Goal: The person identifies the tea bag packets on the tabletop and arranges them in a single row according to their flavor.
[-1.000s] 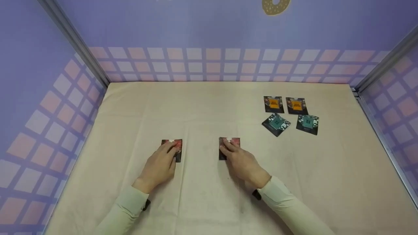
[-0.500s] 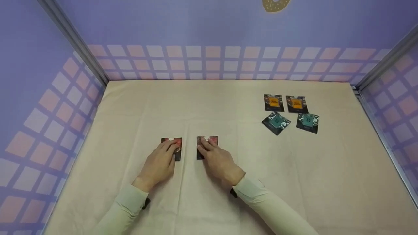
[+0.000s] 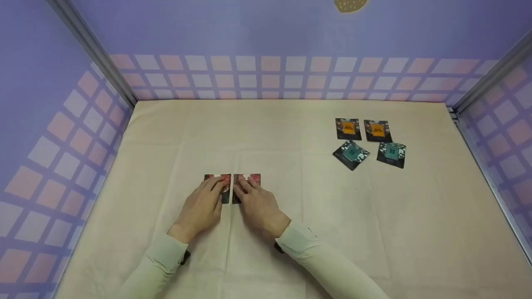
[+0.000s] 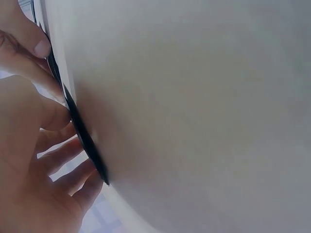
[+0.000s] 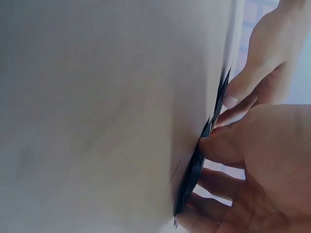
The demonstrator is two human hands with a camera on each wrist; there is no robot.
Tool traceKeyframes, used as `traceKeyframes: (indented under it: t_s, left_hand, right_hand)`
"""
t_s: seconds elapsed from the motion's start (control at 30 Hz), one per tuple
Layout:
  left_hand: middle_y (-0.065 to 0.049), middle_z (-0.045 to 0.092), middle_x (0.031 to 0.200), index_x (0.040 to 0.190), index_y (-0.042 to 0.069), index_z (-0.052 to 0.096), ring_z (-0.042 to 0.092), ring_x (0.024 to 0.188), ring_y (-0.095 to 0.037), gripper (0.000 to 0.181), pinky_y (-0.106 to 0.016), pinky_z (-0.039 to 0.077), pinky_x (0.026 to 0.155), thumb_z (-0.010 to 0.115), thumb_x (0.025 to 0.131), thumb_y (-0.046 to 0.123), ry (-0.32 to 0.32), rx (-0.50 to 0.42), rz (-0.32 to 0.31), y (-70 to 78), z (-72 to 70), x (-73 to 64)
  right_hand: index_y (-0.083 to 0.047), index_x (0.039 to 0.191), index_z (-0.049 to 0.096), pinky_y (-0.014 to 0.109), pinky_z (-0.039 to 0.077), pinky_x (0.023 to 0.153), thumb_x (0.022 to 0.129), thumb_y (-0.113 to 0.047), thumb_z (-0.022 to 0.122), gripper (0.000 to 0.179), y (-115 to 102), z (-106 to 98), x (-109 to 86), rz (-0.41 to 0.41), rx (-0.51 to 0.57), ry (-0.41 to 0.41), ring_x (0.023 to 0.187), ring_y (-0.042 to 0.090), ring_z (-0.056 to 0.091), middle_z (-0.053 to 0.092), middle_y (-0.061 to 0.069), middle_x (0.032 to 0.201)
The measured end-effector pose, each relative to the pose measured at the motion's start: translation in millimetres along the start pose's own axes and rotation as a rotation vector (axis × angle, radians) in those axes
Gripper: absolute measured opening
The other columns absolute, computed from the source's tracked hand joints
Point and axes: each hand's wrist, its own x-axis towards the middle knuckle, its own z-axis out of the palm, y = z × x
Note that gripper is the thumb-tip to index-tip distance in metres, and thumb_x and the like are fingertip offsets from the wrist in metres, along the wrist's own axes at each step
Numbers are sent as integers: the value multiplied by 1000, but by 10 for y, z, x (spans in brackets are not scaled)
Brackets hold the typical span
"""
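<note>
Two small flat packets with red tops and black lower parts lie side by side on the cloth, a narrow gap between them. My left hand (image 3: 198, 211) rests on the left packet (image 3: 226, 197), fingertips pressing its upper part and covering much of the print. On the right packet (image 3: 256, 180) my right hand (image 3: 261, 210) presses with its fingertips. Seen edge-on in the left wrist view, the left packet (image 4: 85, 138) is a thin dark strip under thumb and fingers. The right wrist view shows the right packet (image 5: 191, 175) likewise, slightly bulged.
Toward the back right of the cream cloth (image 3: 266, 128) lie two packets with orange labels, one an orange packet (image 3: 348, 128). In front of them are two green-labelled ones, including a tilted green packet (image 3: 351, 155). A purple checked wall (image 3: 270, 74) borders the back.
My right hand has slid its red packet leftward across the cloth until it lies right beside the left one. My left hand has stayed in place on its packet.
</note>
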Motion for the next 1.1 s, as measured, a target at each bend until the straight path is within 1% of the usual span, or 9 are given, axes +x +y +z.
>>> traceKeyframes:
  t_s: [0.13,0.33,0.5,0.6,0.73,0.83,0.93,1.0,1.1]
  left_hand:
    - [-22,62,146,141,-3,64,56,141,-43,38,-56,49,117,57,105,6,-26,13,-4,-7,-8,-3]
    - [-22,62,147,142,-4,62,56,141,-42,39,-56,49,117,58,105,9,-60,34,-24,4,-12,16]
    - [-21,63,146,141,-4,63,57,140,-42,39,-57,50,115,59,105,9,-52,45,-21,3,-2,15]
    - [-21,63,145,140,-3,64,57,139,-41,38,-58,52,111,59,105,9,-44,53,-18,7,12,10]
    - [-21,63,145,141,-4,63,57,139,-41,39,-58,53,110,60,104,8,-46,73,-13,6,19,5]
    - [-21,63,146,142,-4,63,57,140,-41,40,-57,52,112,58,104,8,-56,79,-21,20,20,5]
    - [-20,63,146,143,-4,62,57,140,-41,40,-57,52,113,57,105,8,-66,79,-30,29,13,9]
    - [-20,62,147,144,-4,62,57,140,-41,41,-57,52,113,57,105,8,-66,81,-31,33,10,14]
    - [-21,62,147,144,-3,62,56,140,-41,41,-56,52,113,57,105,8,-61,79,-31,36,9,24]
  right_hand:
    - [-22,164,46,35,52,115,110,-14,55,55,-69,-2,33,6,-32,-11,158,22,39,36,0,173]
    - [-20,163,48,33,49,119,110,-14,55,53,-106,0,47,7,-67,-2,157,23,41,38,2,173]
    - [-20,164,46,32,46,121,109,-13,58,56,-101,-1,39,9,-67,-5,158,22,40,36,1,173]
    - [-20,165,45,32,43,124,108,-13,58,58,-102,-10,36,5,-75,-22,159,22,38,34,1,174]
    - [-19,166,42,31,39,126,108,-15,60,61,-109,-20,47,-2,-82,-43,160,22,35,32,3,175]
    - [-20,166,41,31,40,126,106,-16,62,63,-92,-23,38,-16,-84,-27,160,22,36,33,2,175]
    - [-20,165,43,33,40,126,107,-16,61,61,-50,-23,24,-34,-81,13,158,23,40,37,2,173]
    - [-20,164,45,34,40,126,107,-15,59,59,-4,-24,14,-41,-73,38,157,24,42,40,2,172]
    - [-19,164,46,38,42,126,107,-13,60,59,89,-30,-2,-32,-41,54,156,26,43,42,3,171]
